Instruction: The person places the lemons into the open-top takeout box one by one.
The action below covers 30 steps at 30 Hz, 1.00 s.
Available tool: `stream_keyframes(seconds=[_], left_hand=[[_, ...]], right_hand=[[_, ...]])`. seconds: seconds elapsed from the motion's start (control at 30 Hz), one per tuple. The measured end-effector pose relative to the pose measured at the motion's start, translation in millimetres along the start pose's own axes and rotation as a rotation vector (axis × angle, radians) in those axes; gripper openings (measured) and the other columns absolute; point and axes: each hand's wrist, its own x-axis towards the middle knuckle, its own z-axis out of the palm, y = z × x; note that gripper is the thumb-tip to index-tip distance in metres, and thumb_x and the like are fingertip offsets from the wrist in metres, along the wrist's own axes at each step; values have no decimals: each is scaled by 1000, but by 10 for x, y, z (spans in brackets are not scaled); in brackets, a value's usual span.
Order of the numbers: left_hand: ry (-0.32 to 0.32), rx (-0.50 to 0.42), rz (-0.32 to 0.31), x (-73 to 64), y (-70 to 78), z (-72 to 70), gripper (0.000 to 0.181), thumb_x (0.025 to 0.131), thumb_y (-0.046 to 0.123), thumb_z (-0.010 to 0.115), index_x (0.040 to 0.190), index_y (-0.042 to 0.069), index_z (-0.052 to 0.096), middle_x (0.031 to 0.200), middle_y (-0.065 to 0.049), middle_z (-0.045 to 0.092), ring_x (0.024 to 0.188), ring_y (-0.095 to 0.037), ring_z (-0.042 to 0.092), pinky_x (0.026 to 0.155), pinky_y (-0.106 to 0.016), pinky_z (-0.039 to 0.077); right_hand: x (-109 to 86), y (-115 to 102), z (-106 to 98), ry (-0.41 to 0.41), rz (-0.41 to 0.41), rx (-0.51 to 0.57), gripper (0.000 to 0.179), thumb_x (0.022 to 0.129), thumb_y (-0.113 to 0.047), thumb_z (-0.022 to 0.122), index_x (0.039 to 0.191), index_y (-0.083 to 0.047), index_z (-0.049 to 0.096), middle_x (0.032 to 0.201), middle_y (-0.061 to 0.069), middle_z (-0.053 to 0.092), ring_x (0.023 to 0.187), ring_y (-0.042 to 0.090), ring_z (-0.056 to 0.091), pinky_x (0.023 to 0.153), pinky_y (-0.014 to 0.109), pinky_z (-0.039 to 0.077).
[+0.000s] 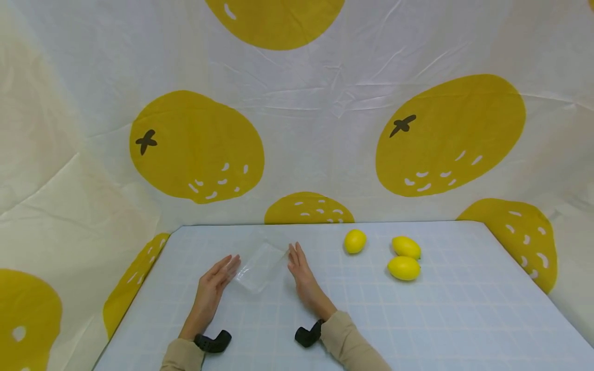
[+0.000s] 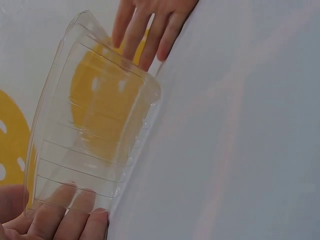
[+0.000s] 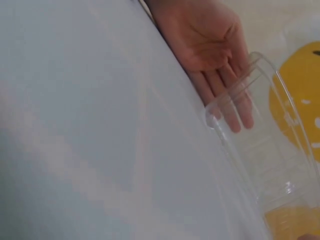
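A clear plastic container point(image 1: 262, 265) with ribbed walls rests on the table between the two hands. My left hand point(image 1: 215, 283) lies at its left side, fingers extended and palm turned toward it. In the left wrist view, the fingertips point(image 2: 82, 197) show through the transparent wall. On the other side is my right hand point(image 1: 306, 281), its straight fingers pointing forward, fingertips right at the container's right corner. The right wrist view shows the left hand's palm point(image 3: 207, 47), with its fingers overlapping the container's end point(image 3: 260, 130).
To the right lie three yellow lemons: one lemon point(image 1: 355, 241) by itself near the back, and a second lemon point(image 1: 406, 247) close behind a third lemon point(image 1: 403, 268). A pale checked cloth point(image 1: 464, 309) covers the table. Behind it hangs a fruit-print curtain point(image 1: 320, 144).
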Motion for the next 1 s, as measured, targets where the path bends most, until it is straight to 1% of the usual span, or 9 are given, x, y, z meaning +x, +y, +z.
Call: stream_keyframes(seconds=[0.2, 0.4, 0.57, 0.77, 0.9, 1.0], left_hand=[[15, 4, -14, -32, 9, 97, 48, 108, 13, 37, 149, -11, 28, 151, -26, 37, 131, -13, 51, 106, -24, 40], [28, 6, -12, -56, 9, 253, 48, 109, 15, 38, 149, -9, 30, 152, -26, 36, 132, -13, 50, 105, -24, 41], [32, -14, -17, -60, -24, 377, 47, 108, 14, 38, 149, -8, 31, 152, -23, 39, 133, -16, 49, 105, -24, 41], [25, -10, -53, -87, -66, 540, 49, 108, 16, 39, 150, -6, 30, 152, -18, 41, 137, -23, 44, 105, -21, 40], [21, -7, -75, -109, -78, 634, 50, 108, 17, 40, 151, -5, 31, 152, -16, 41, 139, -25, 41, 104, -20, 41], [17, 3, -93, -122, -82, 694, 51, 107, 19, 43, 151, -3, 32, 152, -13, 43, 139, -23, 41, 103, -19, 41]], right_hand=[[-69, -24, -57, -28, -4, -21, 72, 106, -13, 34, 156, -7, -17, 165, 15, -12, 150, 33, -11, 119, 55, -6], [-131, -78, -149, -34, 10, -20, 70, 107, -15, 32, 156, -8, -18, 165, 14, -12, 150, 33, -12, 116, 59, -11], [-176, -123, -255, -15, 23, -4, 68, 108, -19, 32, 157, -11, -15, 166, 12, -9, 151, 32, -8, 118, 56, -10], [-235, -182, -384, -6, 21, -22, 69, 108, -20, 32, 157, -11, -15, 166, 13, -8, 151, 31, -8, 119, 54, -8], [-270, -212, -474, -5, 12, -7, 65, 108, -19, 27, 157, -9, -14, 166, 14, -7, 151, 32, -7, 120, 50, -5], [-302, -228, -545, -13, -8, 17, 62, 108, -18, 23, 157, -7, -14, 166, 16, -6, 151, 33, -7, 121, 49, -6]])
